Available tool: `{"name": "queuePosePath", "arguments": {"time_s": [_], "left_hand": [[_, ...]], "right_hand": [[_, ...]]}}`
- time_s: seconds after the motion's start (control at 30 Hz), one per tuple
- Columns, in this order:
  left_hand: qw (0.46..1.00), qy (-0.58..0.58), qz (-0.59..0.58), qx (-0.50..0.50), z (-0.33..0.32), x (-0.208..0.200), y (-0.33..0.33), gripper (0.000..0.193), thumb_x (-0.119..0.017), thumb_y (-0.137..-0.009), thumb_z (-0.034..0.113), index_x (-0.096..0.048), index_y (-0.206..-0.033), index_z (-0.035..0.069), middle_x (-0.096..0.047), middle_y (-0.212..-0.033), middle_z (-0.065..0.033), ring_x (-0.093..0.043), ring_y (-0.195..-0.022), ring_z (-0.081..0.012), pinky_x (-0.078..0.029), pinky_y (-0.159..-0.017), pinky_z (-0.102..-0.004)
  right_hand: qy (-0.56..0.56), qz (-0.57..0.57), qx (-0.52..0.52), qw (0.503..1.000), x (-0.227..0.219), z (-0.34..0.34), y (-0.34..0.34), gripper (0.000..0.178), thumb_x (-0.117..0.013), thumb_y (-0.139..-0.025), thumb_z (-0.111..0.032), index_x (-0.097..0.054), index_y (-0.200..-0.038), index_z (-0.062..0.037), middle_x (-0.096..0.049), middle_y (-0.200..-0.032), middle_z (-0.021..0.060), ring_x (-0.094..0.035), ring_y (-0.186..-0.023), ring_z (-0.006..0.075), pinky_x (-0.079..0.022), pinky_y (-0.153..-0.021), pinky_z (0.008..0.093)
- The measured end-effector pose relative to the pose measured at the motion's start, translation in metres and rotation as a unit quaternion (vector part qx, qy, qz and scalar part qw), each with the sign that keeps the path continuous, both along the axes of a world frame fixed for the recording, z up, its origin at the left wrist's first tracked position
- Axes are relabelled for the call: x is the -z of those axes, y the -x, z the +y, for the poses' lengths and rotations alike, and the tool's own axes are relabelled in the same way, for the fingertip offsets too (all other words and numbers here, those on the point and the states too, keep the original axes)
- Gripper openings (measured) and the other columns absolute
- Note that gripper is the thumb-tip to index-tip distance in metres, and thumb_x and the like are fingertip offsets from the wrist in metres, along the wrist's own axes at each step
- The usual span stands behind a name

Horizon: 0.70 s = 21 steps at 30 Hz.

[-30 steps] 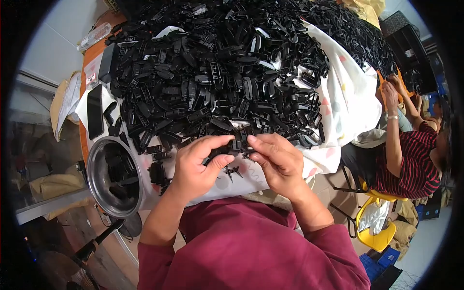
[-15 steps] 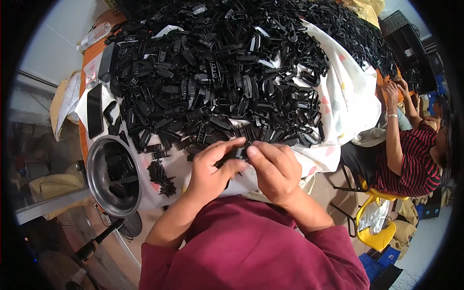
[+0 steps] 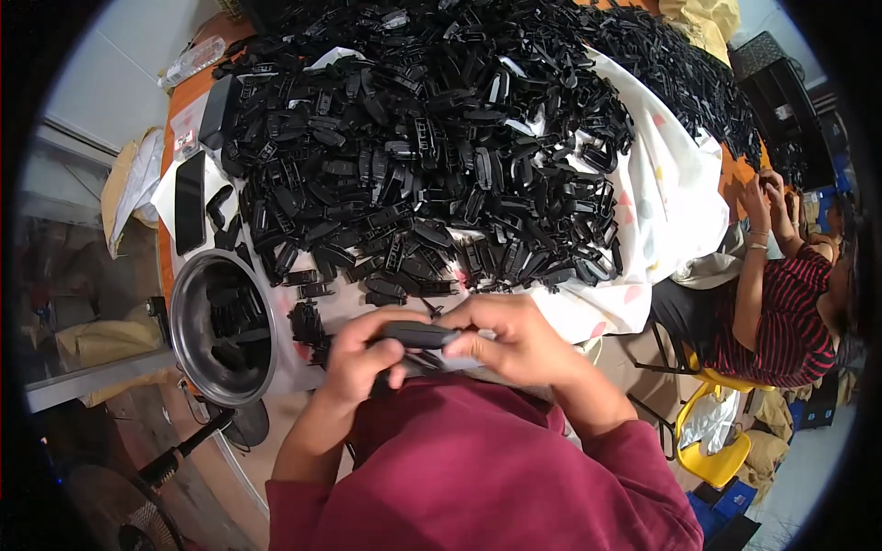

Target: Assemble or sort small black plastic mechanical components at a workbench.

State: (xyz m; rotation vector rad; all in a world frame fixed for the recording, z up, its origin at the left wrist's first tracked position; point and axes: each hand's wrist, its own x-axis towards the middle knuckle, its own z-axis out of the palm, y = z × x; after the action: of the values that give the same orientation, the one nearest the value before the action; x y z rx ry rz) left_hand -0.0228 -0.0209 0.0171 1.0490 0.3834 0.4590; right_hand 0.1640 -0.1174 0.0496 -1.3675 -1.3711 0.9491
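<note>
Close in front of my chest, both hands grip one long black plastic part [image 3: 415, 334], smooth and rounded on top. My left hand [image 3: 356, 356] is closed on its left end, thumb and fingers pinching it. At the other end my right hand [image 3: 505, 338] has thumb and fingertips on the part. Just beyond the hands spreads a big heap of black plastic parts [image 3: 432, 174], some ladder-like, others smooth shells. A small cluster of thin black pieces [image 3: 306, 323] lies left of my left hand. What the part's underside looks like is hidden.
To the left stands a steel bowl [image 3: 178, 342] with black parts inside. Behind it lie a smartphone [image 3: 190, 204] and a plastic bottle [image 3: 193, 62]. A white patterned cloth [image 3: 675, 207] covers the table. At right a person in a striped shirt [image 3: 781, 312] sits near a yellow chair [image 3: 712, 459].
Both hands have come nearer to my body and lower. The black part, mostly hidden between the fingers before, now lies lengthwise between the two hands.
</note>
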Motion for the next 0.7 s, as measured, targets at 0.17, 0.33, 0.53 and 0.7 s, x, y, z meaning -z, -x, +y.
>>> {"name": "queuePosePath", "arguments": {"time_s": [0.17, 0.33, 0.53, 0.7], "left_hand": [[0.679, -0.419, 0.427, -0.425, 0.051, -0.028, 0.076, 0.028, -0.061, -0.082, 0.022, -0.061, -0.103, 0.004, -0.058, -0.090, -0.0073, -0.055, -0.080, -0.0174, -0.044, -0.072, -0.0284], [0.448, -0.642, 0.563, -0.265, 0.071, -0.025, 0.073, 0.041, -0.071, -0.070, 0.028, -0.062, -0.106, 0.010, -0.054, -0.113, -0.0087, -0.048, -0.099, -0.0292, -0.038, -0.088, -0.0395], [0.572, -0.778, 0.234, -0.112, 0.042, -0.009, -0.047, 0.023, -0.058, -0.071, 0.012, -0.064, -0.092, 0.013, -0.058, -0.103, 0.0025, -0.050, -0.088, -0.0166, -0.039, -0.074, -0.0320], [0.580, -0.784, 0.220, -0.043, 0.056, 0.009, -0.081, 0.018, -0.056, -0.069, 0.011, -0.063, -0.085, 0.010, -0.059, -0.089, 0.0017, -0.051, -0.082, -0.0168, -0.039, -0.070, -0.0287]], "right_hand": [[-0.044, -0.490, 0.188, 0.850, 0.024, 0.041, -0.042, 0.042, -0.065, -0.066, -0.002, -0.062, -0.106, -0.0157, -0.057, -0.097, 0.0095, -0.056, -0.083, 0.0237, -0.049, -0.067, 0.0327], [-0.120, -0.492, 0.176, 0.844, 0.032, 0.048, -0.053, 0.032, -0.063, -0.070, -0.001, -0.059, -0.102, -0.0060, -0.056, -0.097, 0.0109, -0.056, -0.078, 0.0225, -0.049, -0.065, 0.0306], [-0.052, -0.094, 0.314, 0.943, 0.031, 0.027, -0.024, 0.026, -0.061, -0.080, -0.001, -0.055, -0.105, -0.0013, -0.057, -0.092, 0.0066, -0.055, -0.068, 0.0095, -0.049, -0.058, 0.0222], [-0.027, 0.211, 0.328, 0.920, 0.035, -0.004, -0.024, 0.020, -0.060, -0.081, 0.002, -0.054, -0.100, 0.0015, -0.057, -0.093, 0.0080, -0.060, -0.075, 0.0125, -0.052, -0.059, 0.0228]]}}
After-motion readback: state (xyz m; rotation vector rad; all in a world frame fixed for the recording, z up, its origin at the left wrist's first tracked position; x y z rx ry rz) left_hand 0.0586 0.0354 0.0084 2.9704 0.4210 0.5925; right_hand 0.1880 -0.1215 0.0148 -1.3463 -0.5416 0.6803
